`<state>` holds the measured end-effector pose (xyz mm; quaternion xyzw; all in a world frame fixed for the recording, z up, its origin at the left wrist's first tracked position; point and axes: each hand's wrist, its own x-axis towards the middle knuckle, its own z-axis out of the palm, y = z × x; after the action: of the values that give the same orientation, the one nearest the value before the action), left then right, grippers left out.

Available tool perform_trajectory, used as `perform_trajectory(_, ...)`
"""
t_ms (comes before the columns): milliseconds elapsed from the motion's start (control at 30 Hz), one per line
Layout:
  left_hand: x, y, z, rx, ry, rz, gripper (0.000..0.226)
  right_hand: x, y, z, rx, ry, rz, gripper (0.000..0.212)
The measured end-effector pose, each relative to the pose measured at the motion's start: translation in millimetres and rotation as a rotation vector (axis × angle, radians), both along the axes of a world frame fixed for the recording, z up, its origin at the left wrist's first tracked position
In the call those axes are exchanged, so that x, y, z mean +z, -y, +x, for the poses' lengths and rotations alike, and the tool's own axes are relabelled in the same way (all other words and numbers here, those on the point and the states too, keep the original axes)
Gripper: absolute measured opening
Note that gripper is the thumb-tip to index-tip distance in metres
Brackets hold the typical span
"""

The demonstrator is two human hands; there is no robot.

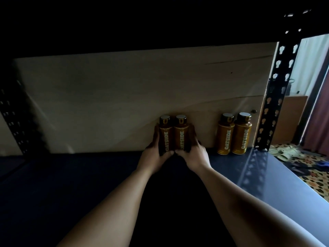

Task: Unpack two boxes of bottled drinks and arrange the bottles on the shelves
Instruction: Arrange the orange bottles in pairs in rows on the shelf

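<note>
Two brown bottles with white lettering and pale caps stand side by side at the back of a dark shelf board [89, 175]. My left hand [154, 154] is wrapped around the left bottle [164, 134]. The right bottle [180, 134] is gripped by my right hand [194, 154]. Both bottles are upright, touching each other, near the pale back wall [106, 95]. Two more bottles of the same kind, one [225, 134] next to the other [242, 133], stand apart to the right by the shelf post.
A black perforated metal post [274, 97] stands at the shelf's right rear corner, another post [12, 122] at the left. The upper shelf overhead is dark. Beyond the right edge are a patterned floor [313, 175], sandals [284, 153] and a wooden cabinet [292, 118].
</note>
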<state>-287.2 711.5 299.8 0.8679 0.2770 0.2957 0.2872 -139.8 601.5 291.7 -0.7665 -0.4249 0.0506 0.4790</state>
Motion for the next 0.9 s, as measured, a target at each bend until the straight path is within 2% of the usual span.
perform_trajectory(67,5,6,-6,0.005,-0.016,-0.083,0.120,3,5,1,0.018,-0.076,-0.009,0.089)
perform_trajectory(133,9,14,-15,0.023,-0.026,-0.150,0.124,7,15,0,0.049,-0.131,-0.018,0.099)
perform_trajectory(233,14,29,-35,0.077,-0.055,-0.194,0.122,11,36,-10,0.051,-0.109,-0.069,0.109)
perform_trajectory(367,13,55,-67,0.139,-0.206,-0.206,0.091,12,73,-36,0.026,-0.033,-0.196,0.083)
perform_trajectory(533,8,100,-111,0.057,-0.345,-0.095,0.058,13,130,-83,0.019,0.109,-0.336,0.059)
perform_trajectory(700,0,149,-154,0.032,-0.369,-0.058,0.049,7,183,-132,0.013,0.155,-0.355,0.053)
perform_trajectory(900,-9,212,-196,0.110,-0.255,-0.022,0.045,-13,234,-190,-0.023,0.218,-0.331,0.055)
